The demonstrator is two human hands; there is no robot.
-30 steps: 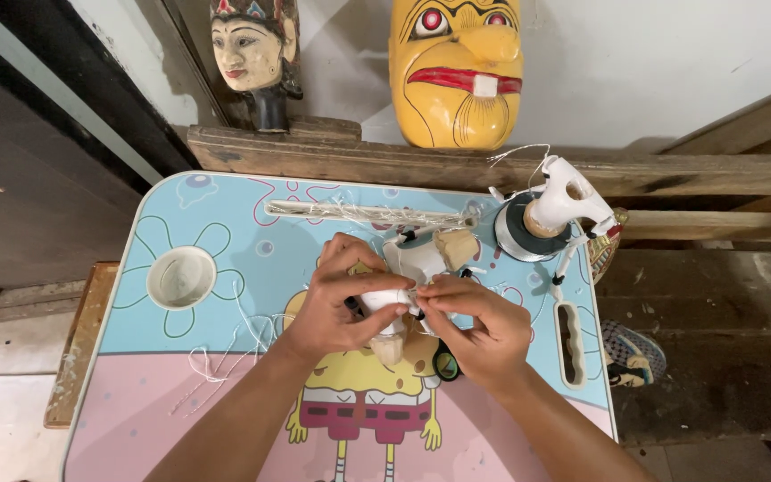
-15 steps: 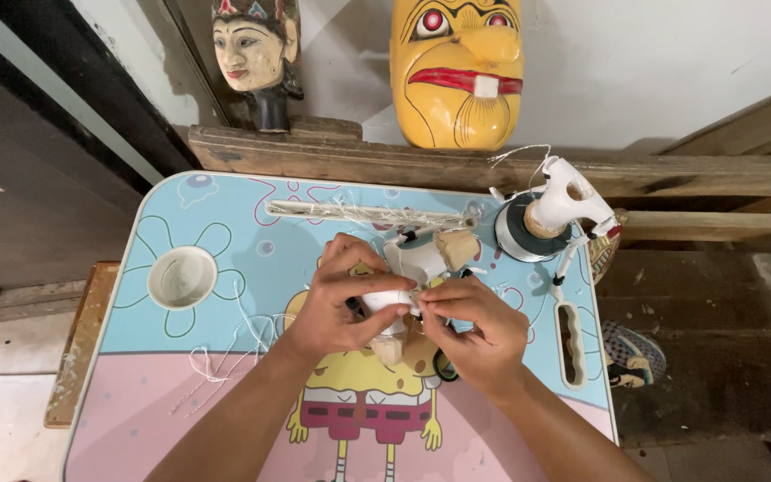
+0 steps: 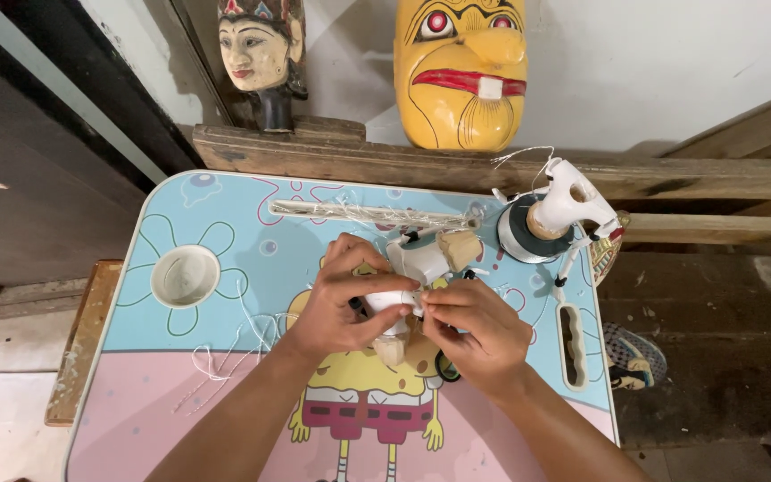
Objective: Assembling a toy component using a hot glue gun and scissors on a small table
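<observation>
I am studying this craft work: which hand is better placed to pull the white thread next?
Probably the right hand: its fingertips pinch at the small white puppet part, while the left hand wraps around that part, steadying it.

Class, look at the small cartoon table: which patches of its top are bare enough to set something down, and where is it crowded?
Bare: the pink strip by the table's near left corner, and the blue patch between the cup recess and the stick bundle. Crowded: the middle, where the left hand and right hand pinch a small white figure, and the far right corner with the white puppet.
</observation>
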